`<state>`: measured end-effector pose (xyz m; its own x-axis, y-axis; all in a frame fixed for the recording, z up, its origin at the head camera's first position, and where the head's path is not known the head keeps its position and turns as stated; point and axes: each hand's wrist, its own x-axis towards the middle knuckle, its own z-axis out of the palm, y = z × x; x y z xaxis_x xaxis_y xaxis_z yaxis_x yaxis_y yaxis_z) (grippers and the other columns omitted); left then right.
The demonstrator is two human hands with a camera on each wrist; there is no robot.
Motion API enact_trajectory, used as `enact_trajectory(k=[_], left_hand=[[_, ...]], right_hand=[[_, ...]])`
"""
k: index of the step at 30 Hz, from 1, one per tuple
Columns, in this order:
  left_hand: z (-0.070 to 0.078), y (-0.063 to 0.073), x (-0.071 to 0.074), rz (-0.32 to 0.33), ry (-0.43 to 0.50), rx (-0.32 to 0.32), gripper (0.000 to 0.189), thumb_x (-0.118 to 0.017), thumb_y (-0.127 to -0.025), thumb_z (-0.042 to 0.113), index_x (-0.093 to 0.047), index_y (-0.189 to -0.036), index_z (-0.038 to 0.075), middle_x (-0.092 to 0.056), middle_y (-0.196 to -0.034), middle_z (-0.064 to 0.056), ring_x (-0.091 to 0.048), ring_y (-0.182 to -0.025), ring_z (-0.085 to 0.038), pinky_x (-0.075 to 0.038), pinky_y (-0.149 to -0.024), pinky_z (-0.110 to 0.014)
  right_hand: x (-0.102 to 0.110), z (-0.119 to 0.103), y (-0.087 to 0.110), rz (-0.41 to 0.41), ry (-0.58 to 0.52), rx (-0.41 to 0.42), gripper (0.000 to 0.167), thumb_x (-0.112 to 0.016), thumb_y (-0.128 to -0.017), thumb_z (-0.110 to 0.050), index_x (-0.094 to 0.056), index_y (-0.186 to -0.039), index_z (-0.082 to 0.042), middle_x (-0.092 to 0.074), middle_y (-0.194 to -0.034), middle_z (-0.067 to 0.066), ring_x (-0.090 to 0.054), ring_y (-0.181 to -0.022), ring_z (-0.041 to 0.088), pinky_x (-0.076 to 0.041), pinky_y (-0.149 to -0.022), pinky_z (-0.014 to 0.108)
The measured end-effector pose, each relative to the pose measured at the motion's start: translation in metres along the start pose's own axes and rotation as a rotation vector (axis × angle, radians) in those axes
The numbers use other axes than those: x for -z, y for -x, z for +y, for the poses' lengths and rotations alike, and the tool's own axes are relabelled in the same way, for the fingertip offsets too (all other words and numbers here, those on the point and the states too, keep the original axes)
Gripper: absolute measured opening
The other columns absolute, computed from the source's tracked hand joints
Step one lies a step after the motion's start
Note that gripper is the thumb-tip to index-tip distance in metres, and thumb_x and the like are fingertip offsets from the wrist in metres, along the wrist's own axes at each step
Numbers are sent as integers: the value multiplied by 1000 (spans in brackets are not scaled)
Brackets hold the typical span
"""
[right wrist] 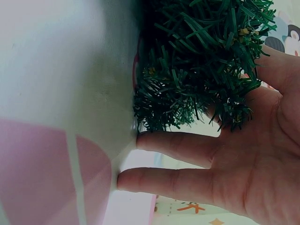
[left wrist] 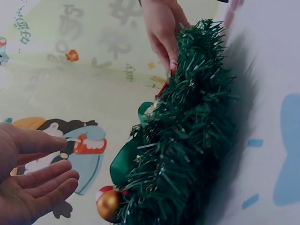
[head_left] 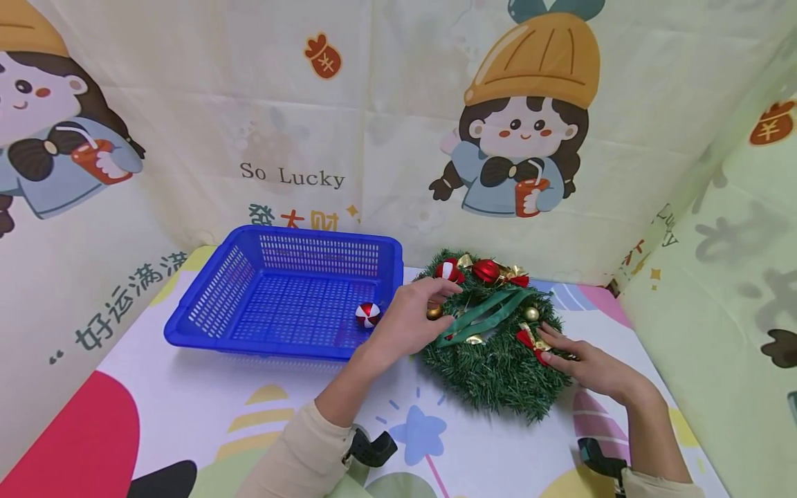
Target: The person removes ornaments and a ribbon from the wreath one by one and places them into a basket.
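At the left, a blue basket [head_left: 311,240] stands on the table [head_left: 336,422], a red-and-white ball [head_left: 368,315] inside near its right wall. The left hand [head_left: 407,315], released and fingers relaxed, hovers by the left side of a green wreath [head_left: 498,377] lying on the table. The right hand [head_left: 591,365], straight-fingered and unclenched, touches the wreath's right edge by a red bow [head_left: 532,344].

The cartoon-printed tabletop [head_left: 336,398] carries a blue plastic basket [head_left: 249,348] near its back left corner and a decorated Christmas wreath [head_left: 498,373] toward its back right corner.
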<state>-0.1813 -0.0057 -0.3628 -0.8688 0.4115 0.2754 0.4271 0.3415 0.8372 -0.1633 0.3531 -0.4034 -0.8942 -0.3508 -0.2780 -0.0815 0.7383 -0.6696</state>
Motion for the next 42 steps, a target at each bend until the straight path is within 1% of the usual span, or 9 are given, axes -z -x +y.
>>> enact_trajectory(k=[5,11,15,20,23,29,32,36,42], left_hand=[[2,-1,-6,-16,-11,-4,42,-75,-94,4,-66,-135,8,-68,-130,-10,-66,-119,-33,-54,-103,-46],[2,-2,-16,-54,-37,2,42,-74,-95,5,-66,-135,11,-69,-130,-7,-67,-118,-28,-55,-102,-39],[1,-4,-23,-72,-47,4,39,-75,-94,6,-68,-132,13,-69,-127,-9,-69,-116,-27,-57,-100,-35],[-1,-5,-31,-91,-61,3,40,-75,-94,5,-68,-132,14,-69,-128,-11,-69,-116,-28,-57,-99,-34],[-1,-7,-35,-110,-80,-1,41,-75,-94,5,-67,-134,15,-68,-131,-9,-68,-117,-27,-56,-99,-31],[0,-13,-45,-147,-120,-14,42,-76,-95,9,-67,-135,16,-69,-129,-5,-69,-116,-23,-55,-94,-21],[1,-17,-51,-168,-126,-13,41,-75,-95,10,-67,-134,17,-69,-127,-3,-68,-116,-21,-54,-93,-20],[6,-23,-57,-195,-146,-23,41,-75,-95,9,-67,-134,18,-68,-128,-1,-67,-117,-21,-53,-93,-19],[12,-34,-73,-237,-174,-38,41,-75,-96,11,-66,-135,18,-69,-129,-4,-67,-117,-17,-53,-89,-17]], right_hand=[[1,0,0,3,3,10,65,-57,-107,-34,-35,-162,-6,-13,-172,23,-9,-151,63,-23,-110,82],[1,-1,1,0,5,1,66,-57,-107,-36,-36,-161,-6,-13,-172,23,-10,-151,63,-24,-110,82],[1,-2,1,1,12,6,65,-57,-107,-36,-36,-161,-6,-14,-172,23,-10,-151,63,-24,-110,81],[0,-3,0,6,21,21,65,-57,-107,-36,-37,-161,-6,-14,-172,23,-11,-151,63,-24,-111,80],[0,-3,0,1,30,15,65,-57,-107,-36,-36,-161,-6,-15,-172,23,-11,-151,63,-25,-111,80],[-1,-2,0,4,49,7,66,-57,-107,-37,-37,-161,-6,-17,-171,23,-14,-151,63,-27,-110,80],[-1,-3,0,2,50,2,66,-57,-107,-37,-37,-161,-6,-17,-171,23,-14,-151,62,-28,-110,79],[-1,-3,0,-4,43,-3,66,-57,-107,-37,-36,-161,-6,-15,-171,23,-13,-151,62,-29,-109,80],[0,-2,2,-12,26,-26,68,-56,-107,-40,-35,-162,-9,-13,-172,21,-11,-152,62,-31,-108,80]])
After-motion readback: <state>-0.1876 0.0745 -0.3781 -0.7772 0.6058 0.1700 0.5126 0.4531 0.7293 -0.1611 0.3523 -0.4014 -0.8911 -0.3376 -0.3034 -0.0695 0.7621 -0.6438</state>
